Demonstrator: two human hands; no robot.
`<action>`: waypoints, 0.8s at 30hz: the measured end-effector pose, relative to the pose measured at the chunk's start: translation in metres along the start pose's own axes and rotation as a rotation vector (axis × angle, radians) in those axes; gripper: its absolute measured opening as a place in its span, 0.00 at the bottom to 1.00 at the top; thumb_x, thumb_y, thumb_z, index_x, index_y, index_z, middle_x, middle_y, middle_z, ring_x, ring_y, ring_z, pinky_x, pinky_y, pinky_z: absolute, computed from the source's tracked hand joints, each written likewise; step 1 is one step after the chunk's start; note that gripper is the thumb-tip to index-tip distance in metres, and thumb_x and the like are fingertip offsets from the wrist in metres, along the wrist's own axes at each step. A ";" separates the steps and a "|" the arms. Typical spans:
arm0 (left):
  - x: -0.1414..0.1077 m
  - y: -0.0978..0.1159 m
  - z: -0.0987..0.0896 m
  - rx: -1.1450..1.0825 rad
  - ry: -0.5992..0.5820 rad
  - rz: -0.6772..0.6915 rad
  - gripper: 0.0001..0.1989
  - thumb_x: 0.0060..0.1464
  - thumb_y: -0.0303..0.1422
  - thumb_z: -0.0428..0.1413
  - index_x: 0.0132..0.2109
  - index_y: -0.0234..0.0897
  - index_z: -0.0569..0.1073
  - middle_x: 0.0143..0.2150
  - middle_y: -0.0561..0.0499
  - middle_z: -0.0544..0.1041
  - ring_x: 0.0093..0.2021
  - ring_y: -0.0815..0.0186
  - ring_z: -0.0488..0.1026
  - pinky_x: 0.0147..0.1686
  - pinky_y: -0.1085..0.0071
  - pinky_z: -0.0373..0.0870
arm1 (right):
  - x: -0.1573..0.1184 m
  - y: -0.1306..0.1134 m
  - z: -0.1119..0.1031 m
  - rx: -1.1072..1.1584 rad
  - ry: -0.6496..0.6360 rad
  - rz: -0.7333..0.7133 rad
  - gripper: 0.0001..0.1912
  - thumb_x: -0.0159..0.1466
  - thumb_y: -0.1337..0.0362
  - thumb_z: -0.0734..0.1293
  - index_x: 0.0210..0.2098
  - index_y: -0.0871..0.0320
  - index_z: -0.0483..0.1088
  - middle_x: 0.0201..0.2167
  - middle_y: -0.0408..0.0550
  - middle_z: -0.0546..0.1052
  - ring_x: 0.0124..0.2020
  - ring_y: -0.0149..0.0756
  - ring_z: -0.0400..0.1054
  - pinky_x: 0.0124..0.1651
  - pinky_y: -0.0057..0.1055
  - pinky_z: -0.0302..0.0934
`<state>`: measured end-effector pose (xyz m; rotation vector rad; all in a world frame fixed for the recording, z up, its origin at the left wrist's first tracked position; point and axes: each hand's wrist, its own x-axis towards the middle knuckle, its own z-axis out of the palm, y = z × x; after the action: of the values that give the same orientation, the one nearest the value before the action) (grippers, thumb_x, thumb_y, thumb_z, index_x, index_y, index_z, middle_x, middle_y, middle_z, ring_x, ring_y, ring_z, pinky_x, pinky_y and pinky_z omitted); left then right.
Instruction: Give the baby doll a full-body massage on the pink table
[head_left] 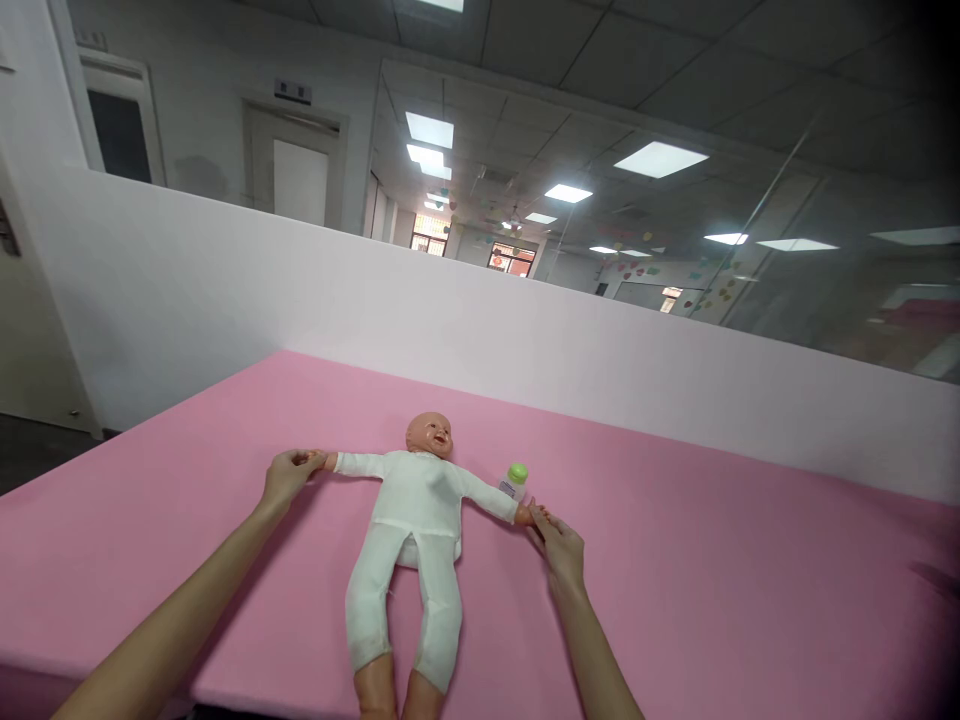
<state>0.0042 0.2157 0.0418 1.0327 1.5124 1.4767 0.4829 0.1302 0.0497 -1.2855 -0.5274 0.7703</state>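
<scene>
From my remote seat I see the pink-covered worktop [712, 560] filling the lower view. The doll [414, 492], in a white top and trousers, lies face up near its middle, head toward the far edge, both arms spread outward and legs pointing toward me.

My left hand [287, 478] has its fingers closed on the doll's hand on that side; my right hand [562, 548] pinches the other one between thumb and fingers. To do this hold well, I judge that a light, equal grip at both ends suits best, with both arms drawn out evenly so the torso lies straight and the shoulders aren't strained.

Smallest is the green-capped bottle [515, 480], upright just beyond the doll's forearm on my right; I'd steer that arm clear of it.
</scene>
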 end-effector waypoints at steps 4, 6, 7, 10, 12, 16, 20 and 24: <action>0.005 -0.014 -0.006 0.114 -0.014 0.023 0.16 0.38 0.45 0.69 0.26 0.35 0.80 0.24 0.45 0.78 0.27 0.59 0.72 0.26 0.69 0.63 | 0.009 0.017 -0.007 -0.067 -0.061 0.043 0.29 0.34 0.53 0.85 0.29 0.66 0.79 0.29 0.51 0.83 0.34 0.40 0.79 0.41 0.30 0.77; 0.005 -0.017 -0.007 0.155 0.021 0.061 0.16 0.37 0.44 0.69 0.29 0.36 0.81 0.27 0.44 0.81 0.30 0.56 0.74 0.27 0.68 0.64 | 0.011 0.018 -0.009 -0.181 -0.064 0.018 0.29 0.37 0.52 0.83 0.32 0.66 0.79 0.29 0.51 0.83 0.32 0.41 0.78 0.39 0.33 0.76; 0.004 -0.017 -0.008 0.175 0.040 0.082 0.16 0.37 0.44 0.69 0.30 0.37 0.81 0.29 0.44 0.81 0.31 0.54 0.75 0.28 0.68 0.64 | 0.011 0.018 -0.009 -0.268 -0.050 -0.013 0.28 0.39 0.51 0.82 0.33 0.65 0.78 0.28 0.50 0.83 0.31 0.42 0.78 0.39 0.36 0.75; 0.002 -0.015 -0.009 0.306 0.098 0.100 0.14 0.38 0.44 0.68 0.29 0.40 0.80 0.32 0.44 0.82 0.34 0.51 0.76 0.30 0.67 0.63 | 0.010 0.014 -0.011 -0.564 -0.001 -0.167 0.24 0.45 0.47 0.78 0.32 0.60 0.78 0.30 0.51 0.83 0.34 0.46 0.78 0.42 0.41 0.72; -0.002 -0.011 -0.009 0.432 0.144 0.101 0.14 0.40 0.44 0.67 0.31 0.40 0.80 0.34 0.42 0.83 0.36 0.48 0.76 0.32 0.65 0.63 | 0.010 0.011 -0.011 -0.698 0.014 -0.262 0.23 0.49 0.45 0.75 0.32 0.58 0.79 0.33 0.54 0.83 0.39 0.50 0.77 0.45 0.42 0.69; -0.020 0.010 0.007 0.624 0.206 0.308 0.18 0.52 0.44 0.60 0.46 0.39 0.81 0.54 0.37 0.79 0.48 0.43 0.76 0.41 0.58 0.69 | 0.019 -0.002 -0.006 -0.756 0.045 -0.444 0.24 0.53 0.46 0.70 0.38 0.60 0.80 0.40 0.58 0.82 0.41 0.50 0.75 0.48 0.43 0.67; -0.068 0.050 0.074 0.240 -0.145 0.504 0.15 0.58 0.40 0.58 0.49 0.41 0.80 0.53 0.42 0.80 0.55 0.49 0.75 0.56 0.56 0.69 | 0.030 -0.023 0.011 -0.720 -0.063 -0.601 0.21 0.61 0.54 0.64 0.44 0.60 0.80 0.45 0.57 0.82 0.43 0.46 0.75 0.51 0.42 0.67; -0.124 0.080 0.178 -0.453 -0.744 -0.134 0.13 0.64 0.38 0.55 0.46 0.34 0.79 0.51 0.38 0.81 0.50 0.55 0.80 0.54 0.62 0.74 | 0.036 -0.029 0.025 -0.908 -0.235 -0.767 0.22 0.66 0.63 0.56 0.51 0.57 0.77 0.52 0.52 0.81 0.52 0.44 0.74 0.57 0.42 0.66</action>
<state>0.2186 0.1677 0.1144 1.0131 0.6663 1.0816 0.4941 0.1707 0.0813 -1.6234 -1.5676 -0.0134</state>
